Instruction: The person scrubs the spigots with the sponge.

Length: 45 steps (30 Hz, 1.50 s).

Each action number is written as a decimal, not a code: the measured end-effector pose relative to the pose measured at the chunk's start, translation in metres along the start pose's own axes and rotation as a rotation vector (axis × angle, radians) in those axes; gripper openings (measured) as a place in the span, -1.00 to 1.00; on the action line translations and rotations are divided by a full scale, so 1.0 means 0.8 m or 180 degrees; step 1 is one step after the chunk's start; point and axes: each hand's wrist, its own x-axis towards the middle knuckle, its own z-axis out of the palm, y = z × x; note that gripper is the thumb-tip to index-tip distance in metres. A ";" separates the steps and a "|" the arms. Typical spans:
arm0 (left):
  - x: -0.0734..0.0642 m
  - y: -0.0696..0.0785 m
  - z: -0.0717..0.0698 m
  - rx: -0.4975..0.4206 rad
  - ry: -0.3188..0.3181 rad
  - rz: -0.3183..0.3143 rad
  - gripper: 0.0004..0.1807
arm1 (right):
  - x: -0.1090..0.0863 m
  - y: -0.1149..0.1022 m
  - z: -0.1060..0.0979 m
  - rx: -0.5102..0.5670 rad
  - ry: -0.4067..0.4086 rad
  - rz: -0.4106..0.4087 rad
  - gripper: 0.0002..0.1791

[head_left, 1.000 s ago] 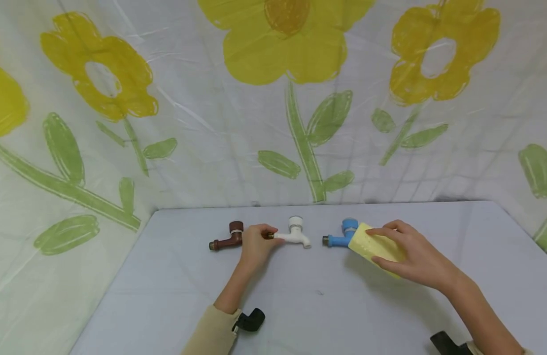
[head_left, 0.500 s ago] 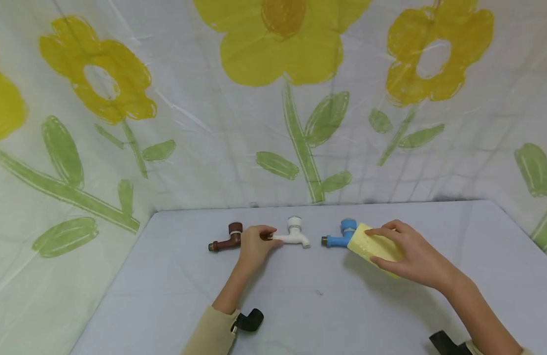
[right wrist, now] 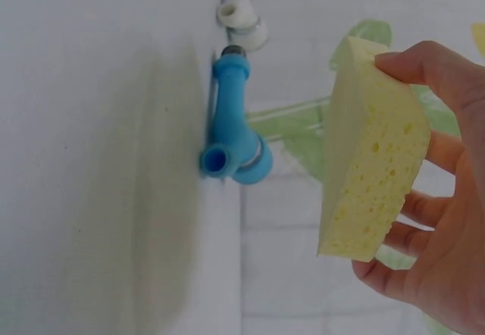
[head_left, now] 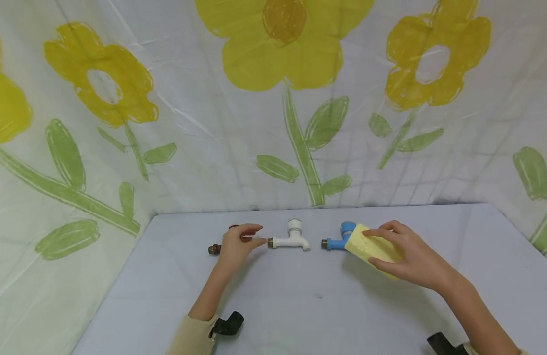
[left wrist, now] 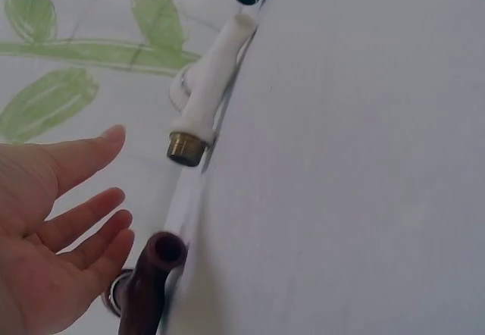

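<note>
- The left hand (head_left: 231,250) is released: its fingers extend loosely with nothing between them, as the left wrist view shows.
- It hovers in front of the brown plastic tap (head_left: 215,249), covering much of it in the head view, with the white plastic tap (head_left: 293,241) just beyond its fingertips.
- The white plastic tap lies on the table in the middle of the row, its threaded brass end (left wrist: 186,149) toward the left hand and apart from it.
- The right hand (head_left: 413,256) grasps a yellow sponge block (head_left: 372,250), thumb on one side and fingers on the other, and holds it tilted above the table.
- The blue plastic tap (head_left: 337,244) lies at the right end of the row, partly hidden by the sponge in the head view; the right wrist view shows the two apart.
- All three taps rest near the far edge of the white-covered table (head_left: 300,315).
- Behind stands a pale sheet (head_left: 202,167) printed with yellow flowers and green leaves.
- A beige sleeve (head_left: 191,335) covers the left forearm.
</note>
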 end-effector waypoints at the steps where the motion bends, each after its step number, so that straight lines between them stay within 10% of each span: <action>1: 0.000 -0.003 -0.007 0.0057 0.0037 0.0007 -0.64 | 0.000 0.000 0.000 -0.0004 0.0006 -0.0005 -0.46; 10: -0.005 -0.036 -0.062 0.0300 0.0049 -0.0266 -0.63 | 0.002 0.000 -0.001 0.0010 0.0016 -0.0003 -0.46; 22: -0.013 -0.071 -0.091 0.0501 -0.0258 -0.0489 -0.64 | 0.006 -0.004 0.003 0.0037 -0.0005 -0.0023 -0.46; 32: -0.010 -0.063 -0.087 0.0374 -0.0303 -0.0445 -0.69 | 0.007 -0.004 0.006 0.0035 -0.0044 -0.0002 -0.46; 45: -0.004 -0.009 -0.048 -0.0691 -0.0488 -0.0118 -0.76 | 0.020 -0.019 0.015 0.0113 0.0000 -0.0145 -0.47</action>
